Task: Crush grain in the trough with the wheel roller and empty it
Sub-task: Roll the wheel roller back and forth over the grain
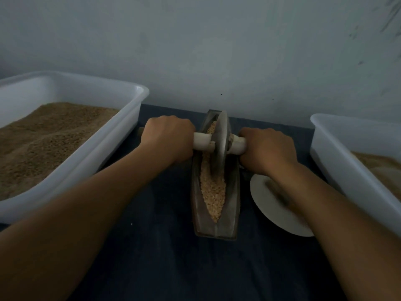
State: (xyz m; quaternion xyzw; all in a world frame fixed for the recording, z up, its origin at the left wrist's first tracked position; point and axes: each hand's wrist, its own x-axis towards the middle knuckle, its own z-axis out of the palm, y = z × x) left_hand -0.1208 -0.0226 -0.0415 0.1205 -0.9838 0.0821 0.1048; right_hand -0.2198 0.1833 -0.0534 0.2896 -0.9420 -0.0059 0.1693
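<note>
Metal and narrow, the trough (pixel 214 205) lies lengthwise on a dark cloth (pixel 165 246) between 2 white tubs (pixel 121 135) of brown meal, with the wheel (pixel 221 144) standing on edge toward its far end. The left hand (pixel 168 140) and right hand (pixel 268 148) each curl tight round a pale handle (pixel 201 141). Pale, coarse grain (pixel 213 192) heaps the boat-shaped groove nearly to its lip, so uneven pressure could tilt the thin disc, spilling kernels, or slide the trough toward the plate (pixel 264 196) just beside it.

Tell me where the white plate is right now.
In the head view the white plate lies on the dark table right of the trough, partly under the right forearm, left of the right-hand tub.
</note>
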